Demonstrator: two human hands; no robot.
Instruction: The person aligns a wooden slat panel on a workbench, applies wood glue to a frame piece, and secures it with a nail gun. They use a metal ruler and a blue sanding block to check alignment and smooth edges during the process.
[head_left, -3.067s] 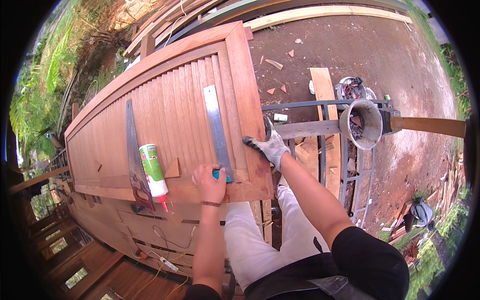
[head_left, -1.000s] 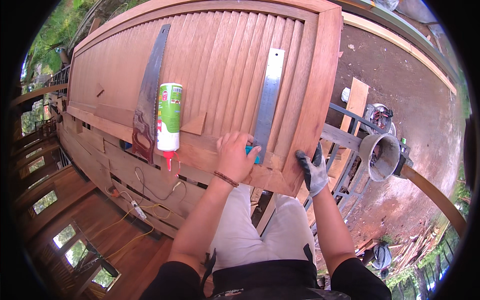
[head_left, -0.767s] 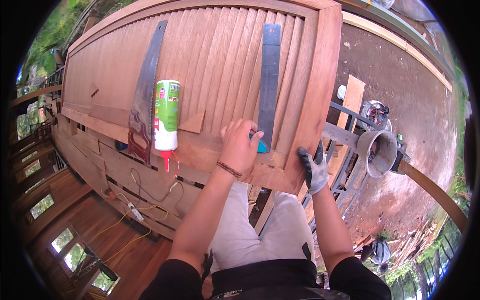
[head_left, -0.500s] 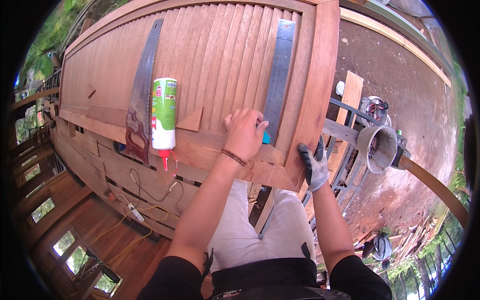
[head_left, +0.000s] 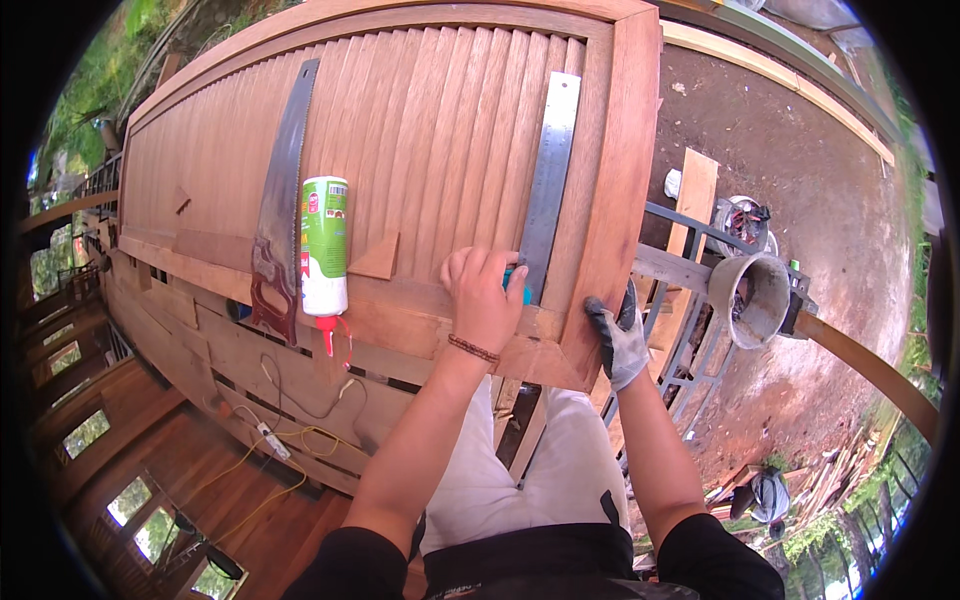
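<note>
A louvred wooden door panel (head_left: 430,150) lies before me. On its right part rests a steel blade (head_left: 550,170) with a teal handle (head_left: 519,285) at its near end, apparently a try square. My bare left hand (head_left: 484,292) is closed around the teal handle, and the fingers cover most of it. My right hand (head_left: 619,345), in a grey and black glove, grips the near right edge of the door's frame. To the left on the panel lie a handsaw (head_left: 282,190), a white and green glue bottle (head_left: 324,245) with a red nozzle, and a small wooden wedge (head_left: 376,257).
A bucket (head_left: 749,300) stands right of the panel beside metal framing. Boards (head_left: 697,195) and a second container (head_left: 742,222) lie beyond it. Below left, a power strip (head_left: 272,441) with yellow and dark cables rests by the planks.
The view has shifted slightly, so the panel and tools appear lower. My left fingers now cover the teal handle differently, with the thumb against it. My right hand keeps its hold on the frame.
</note>
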